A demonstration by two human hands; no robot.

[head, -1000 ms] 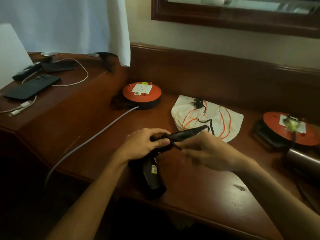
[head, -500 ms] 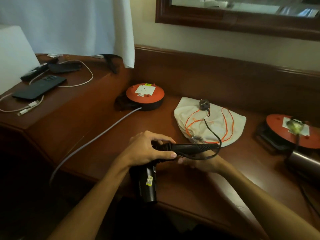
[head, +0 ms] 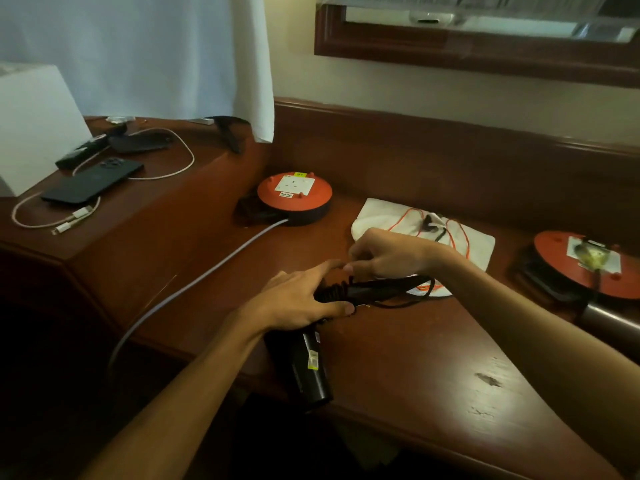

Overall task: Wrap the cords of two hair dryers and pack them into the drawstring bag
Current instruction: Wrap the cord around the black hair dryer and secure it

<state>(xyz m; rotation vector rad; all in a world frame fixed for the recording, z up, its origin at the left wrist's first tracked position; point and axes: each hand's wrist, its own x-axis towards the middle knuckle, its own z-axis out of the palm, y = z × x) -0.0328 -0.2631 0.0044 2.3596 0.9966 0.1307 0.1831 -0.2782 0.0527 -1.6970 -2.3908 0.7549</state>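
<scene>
- On the raised far-left part of the wooden desk a dark phone lay flat, with a white cable looping beside it
- An orange cord reel sat further right against the back ledge, a grey cable running from it toward the near-left edge
- The left hand gripped the black hair dryer where handle met barrel, fingers curled over the top and thumb pressed along the near side
- The dryer's barrel ran with its long axis toward the near edge, the round open end pointing at the person and overhanging the desk edge; a yellow label showed on its side
- Its handle stretched to the right, roughly level with the desk, with coils of black cord wound around it near the hand and a loose loop hanging off the right end
- The right hand hovered just above the handle, fingertips bunched together close to the left hand's index finger; what they pinched I could not tell
- Behind the hands lay the white drawstring bag, flat, its orange string on top and a black plug resting on it
- At the far right a second orange reel sat by a brown cylinder at the frame's edge
</scene>
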